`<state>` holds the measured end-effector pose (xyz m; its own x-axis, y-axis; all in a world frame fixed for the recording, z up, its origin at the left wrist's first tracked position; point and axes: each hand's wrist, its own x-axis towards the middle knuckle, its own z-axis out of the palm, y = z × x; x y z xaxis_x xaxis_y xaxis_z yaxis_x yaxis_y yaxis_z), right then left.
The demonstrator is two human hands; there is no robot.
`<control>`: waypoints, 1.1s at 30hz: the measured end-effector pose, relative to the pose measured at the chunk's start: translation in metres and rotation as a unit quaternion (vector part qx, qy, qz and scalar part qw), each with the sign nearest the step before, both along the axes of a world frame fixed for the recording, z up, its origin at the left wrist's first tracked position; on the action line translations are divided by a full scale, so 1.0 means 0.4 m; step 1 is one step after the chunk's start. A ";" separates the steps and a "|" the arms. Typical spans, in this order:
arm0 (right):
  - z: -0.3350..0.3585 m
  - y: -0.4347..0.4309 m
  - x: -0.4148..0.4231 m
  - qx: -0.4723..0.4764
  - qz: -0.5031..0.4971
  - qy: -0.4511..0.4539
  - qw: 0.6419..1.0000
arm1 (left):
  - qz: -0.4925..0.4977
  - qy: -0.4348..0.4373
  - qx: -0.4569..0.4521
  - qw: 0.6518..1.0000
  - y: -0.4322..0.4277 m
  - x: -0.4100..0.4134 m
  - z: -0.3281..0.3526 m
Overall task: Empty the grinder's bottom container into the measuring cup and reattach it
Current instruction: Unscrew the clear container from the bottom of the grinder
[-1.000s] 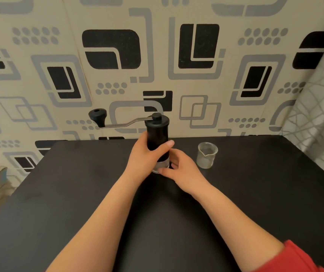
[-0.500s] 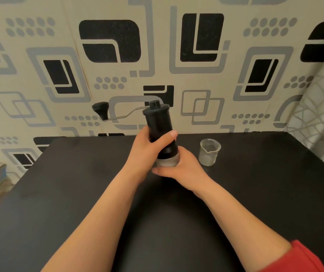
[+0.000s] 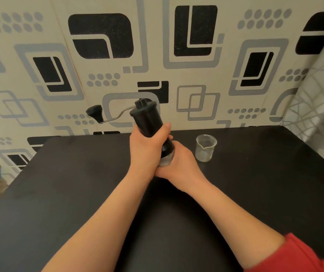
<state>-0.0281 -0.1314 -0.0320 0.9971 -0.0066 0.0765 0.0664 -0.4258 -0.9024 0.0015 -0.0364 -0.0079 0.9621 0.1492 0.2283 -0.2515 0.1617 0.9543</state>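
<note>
Nearest the camera, a red sleeve (image 3: 304,256) covers the right upper arm, and both bare forearms reach forward over the dark table (image 3: 255,183); the right hand (image 3: 180,165) curls round the bottom container (image 3: 166,160), gripping it from the right and from below, while the left hand (image 3: 145,152) wraps closed round the black body of the grinder (image 3: 149,122), thumb across its front; the grinder is held in both hands over the middle of the table, tilted with its top leaning left and toward the wall, its container end lowest; the container is joined to the body, so the step in hand looks like the first one, working the container loose; the next move likely calls for a firm counter-hold from the left hand while the right twists or pulls, keeping the container's mouth upward so nothing spills; only a pale translucent strip of the container shows between the hands, too little to tell what it holds; just beyond and right of the right hand stands the measuring cup (image 3: 206,148), clear, upright, spout facing the camera, seemingly empty; farther left, the crank knob (image 3: 94,112) juts out in front of the patterned wall (image 3: 196,36).
</note>
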 end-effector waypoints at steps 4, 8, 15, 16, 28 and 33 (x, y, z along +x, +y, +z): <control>0.005 0.004 -0.003 -0.035 -0.019 -0.007 0.999 | 0.032 0.005 -0.006 0.999 -0.010 -0.004 -0.001; 0.012 -0.003 -0.004 -0.022 0.008 0.003 1.000 | 0.016 0.018 -0.020 1.000 0.003 -0.001 0.003; 0.033 -0.038 -0.003 0.036 0.118 0.034 0.992 | -0.024 0.015 -0.012 1.000 0.047 0.009 0.012; 0.033 -0.045 -0.001 0.039 0.120 0.034 0.991 | -0.027 0.017 -0.017 0.999 0.049 0.009 0.013; 0.026 -0.047 0.005 0.029 0.125 0.038 0.991 | -0.020 0.018 -0.017 0.999 0.047 0.009 0.011; 0.022 -0.050 0.008 0.023 0.116 0.037 0.992 | -0.019 0.019 -0.017 1.000 0.049 0.008 0.012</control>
